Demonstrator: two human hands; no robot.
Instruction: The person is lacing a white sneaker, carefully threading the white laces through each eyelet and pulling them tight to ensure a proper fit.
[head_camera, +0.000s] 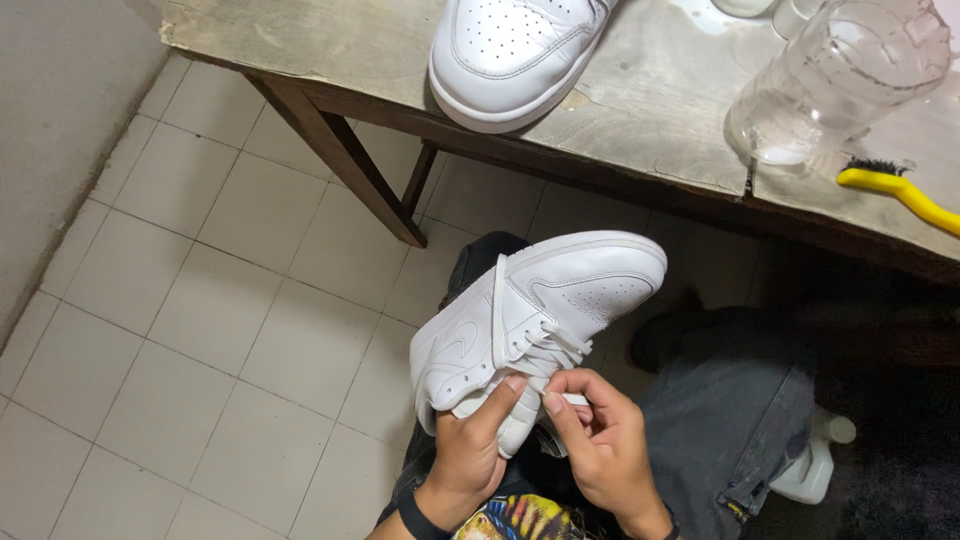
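A white sneaker (535, 320) rests on the person's lap, below the table's (650, 110) front edge. The left hand (470, 450) grips its tongue; the right hand (600, 440) pinches a lace end (573, 399). A second white sneaker (510, 55) overhangs that edge (toe outward), near a clear jug (840, 80) and yellow brush (900, 190).

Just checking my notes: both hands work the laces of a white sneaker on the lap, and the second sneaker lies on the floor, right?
Not quite. The second sneaker sits on the table, not the floor; the head view shows it. Both hands, left and right, do work the laces of the lap sneaker.

Table sneaker (510, 55) & yellow brush (905, 195) cut off by edges
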